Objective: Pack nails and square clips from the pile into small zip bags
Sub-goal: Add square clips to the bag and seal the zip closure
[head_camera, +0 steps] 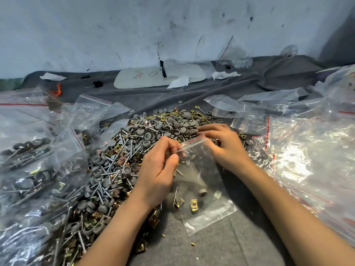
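Pinching the mouth of the zip bag [208, 215] with my left hand [157, 169]; at its twelve o'clock my right hand [224, 146] touches the pile [123, 150], and I cannot tell its grasp.

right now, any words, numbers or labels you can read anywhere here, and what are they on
"O": hand-drawn on the white board at the back of the grey cloth.
Scrawl beside it on the same board: handwriting, too unclear to read.
Zip bag in front and the other bags around it: red seal lines only, no print visible.
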`<state>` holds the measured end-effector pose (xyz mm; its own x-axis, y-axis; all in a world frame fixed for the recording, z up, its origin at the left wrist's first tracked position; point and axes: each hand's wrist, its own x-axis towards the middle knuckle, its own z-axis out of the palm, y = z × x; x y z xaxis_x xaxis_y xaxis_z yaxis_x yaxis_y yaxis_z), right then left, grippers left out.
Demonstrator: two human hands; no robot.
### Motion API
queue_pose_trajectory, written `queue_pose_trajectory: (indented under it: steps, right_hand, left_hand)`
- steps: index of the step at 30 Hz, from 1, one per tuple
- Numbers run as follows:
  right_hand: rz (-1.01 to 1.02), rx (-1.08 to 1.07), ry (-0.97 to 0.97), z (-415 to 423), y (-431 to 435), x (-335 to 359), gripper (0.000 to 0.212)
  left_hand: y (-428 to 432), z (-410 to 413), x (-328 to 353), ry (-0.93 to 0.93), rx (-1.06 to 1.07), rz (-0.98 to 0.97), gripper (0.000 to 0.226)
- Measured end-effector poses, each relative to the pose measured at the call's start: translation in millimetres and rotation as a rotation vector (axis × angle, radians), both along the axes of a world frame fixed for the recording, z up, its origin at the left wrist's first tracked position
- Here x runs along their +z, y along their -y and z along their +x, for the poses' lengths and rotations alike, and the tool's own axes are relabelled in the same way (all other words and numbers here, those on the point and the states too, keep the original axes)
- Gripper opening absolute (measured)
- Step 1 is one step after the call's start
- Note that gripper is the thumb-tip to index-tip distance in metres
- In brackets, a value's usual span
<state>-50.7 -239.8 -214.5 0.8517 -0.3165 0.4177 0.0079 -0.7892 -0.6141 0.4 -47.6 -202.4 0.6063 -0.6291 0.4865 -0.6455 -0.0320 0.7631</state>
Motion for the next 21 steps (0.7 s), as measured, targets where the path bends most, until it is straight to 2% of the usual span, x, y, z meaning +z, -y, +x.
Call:
queue_pose_trajectory:
  steps: [3,5,10,15,21]
  right_hand:
    - [0.42,0.134,0.163,-8.2,-3.7,16.1,0.021]
    - [0.546,0.243,0.215,-13.8,-7.9,24.9,0.029]
    - [0.492,0.384,0.179,-16.7,-21.8,29.8,0.04]
    - [0.494,0.253,0.225,-16.4,-15.5,28.4,0.035]
    - [0.132,0.123,0.068,3.3,-17.0,10.1,0.033]
  left_hand:
    - [0.4,0.9,-1.5,0.009,-0.016,0.057,0.009]
    - [0.9,0.2,-2.3,0.028,-0.03,0.091,0.009]
    - [0.6,0.9,-3.2,0.032,-0.023,0.102,0.008]
    - [0.7,-0.1,-1.8,0.017,-0.024,0.076,0.012]
    - [0.9,-1.8,2.3,0.037,0.001,-0.006,0.013]
